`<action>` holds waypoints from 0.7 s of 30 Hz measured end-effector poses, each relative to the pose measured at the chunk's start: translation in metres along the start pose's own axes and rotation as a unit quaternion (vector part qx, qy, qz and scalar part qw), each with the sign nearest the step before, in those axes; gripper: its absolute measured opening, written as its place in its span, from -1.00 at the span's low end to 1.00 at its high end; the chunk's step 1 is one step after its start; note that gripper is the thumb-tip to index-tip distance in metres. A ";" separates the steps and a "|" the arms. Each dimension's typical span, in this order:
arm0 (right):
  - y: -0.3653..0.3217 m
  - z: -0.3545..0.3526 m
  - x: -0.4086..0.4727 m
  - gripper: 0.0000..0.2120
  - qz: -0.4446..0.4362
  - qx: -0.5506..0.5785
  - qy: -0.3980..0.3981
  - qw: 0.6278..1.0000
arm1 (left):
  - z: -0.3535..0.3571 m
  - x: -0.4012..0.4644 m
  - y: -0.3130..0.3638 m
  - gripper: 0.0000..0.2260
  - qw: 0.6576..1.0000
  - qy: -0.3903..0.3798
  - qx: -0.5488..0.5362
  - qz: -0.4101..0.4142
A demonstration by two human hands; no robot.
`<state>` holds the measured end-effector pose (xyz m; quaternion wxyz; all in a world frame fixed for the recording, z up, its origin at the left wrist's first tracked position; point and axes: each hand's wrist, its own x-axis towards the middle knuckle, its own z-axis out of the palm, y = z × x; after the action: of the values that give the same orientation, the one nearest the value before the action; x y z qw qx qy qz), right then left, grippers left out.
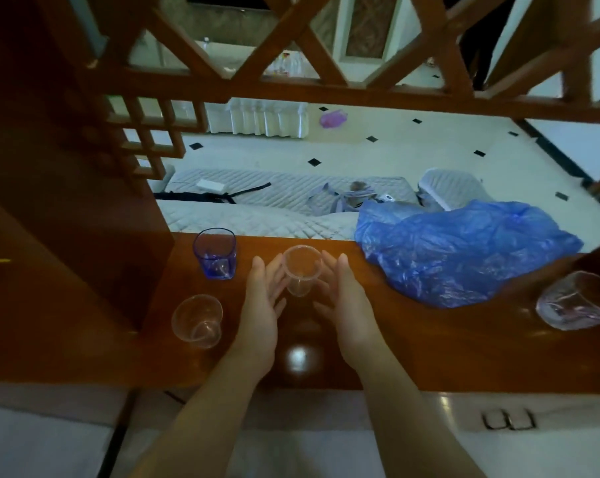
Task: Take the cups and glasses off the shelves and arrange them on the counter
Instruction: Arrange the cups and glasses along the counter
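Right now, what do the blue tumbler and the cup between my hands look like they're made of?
Blue tumbler: probably glass, glossy blue tint with a thick-looking base. Clear cup: likely thin plastic, see-through with a rolled rim, though glass can't be ruled out.

Right of the blue bag [464, 250], a blurred glass [578, 300] is cut by the picture's edge. The wooden lattice [291, 53] above the bag is smeared; small things behind it cannot be told.

Bare counter [412, 343] lies open at lower centre and right; a blue glass [215, 253] and clear cup [198, 320] crowd the left, a blue bag [464, 250] the right.
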<state>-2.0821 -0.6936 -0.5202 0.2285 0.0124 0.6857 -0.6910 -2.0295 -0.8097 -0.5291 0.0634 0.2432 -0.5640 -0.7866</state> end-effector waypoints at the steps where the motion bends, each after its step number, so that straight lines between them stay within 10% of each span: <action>1: 0.000 0.002 0.004 -0.53 0.003 0.001 0.000 1.000 | -0.001 0.003 0.001 -0.43 1.000 -0.001 0.001 -0.001; 21: 0.000 0.010 0.042 -0.68 0.014 -0.010 0.024 1.000 | 0.001 0.036 0.007 -0.42 0.998 0.010 -0.047 -0.033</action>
<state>-2.1165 -0.7152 -0.5337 0.2216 0.0365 0.6978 -0.6801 -2.0624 -0.8249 -0.5332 0.0541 0.2661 -0.5176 -0.8114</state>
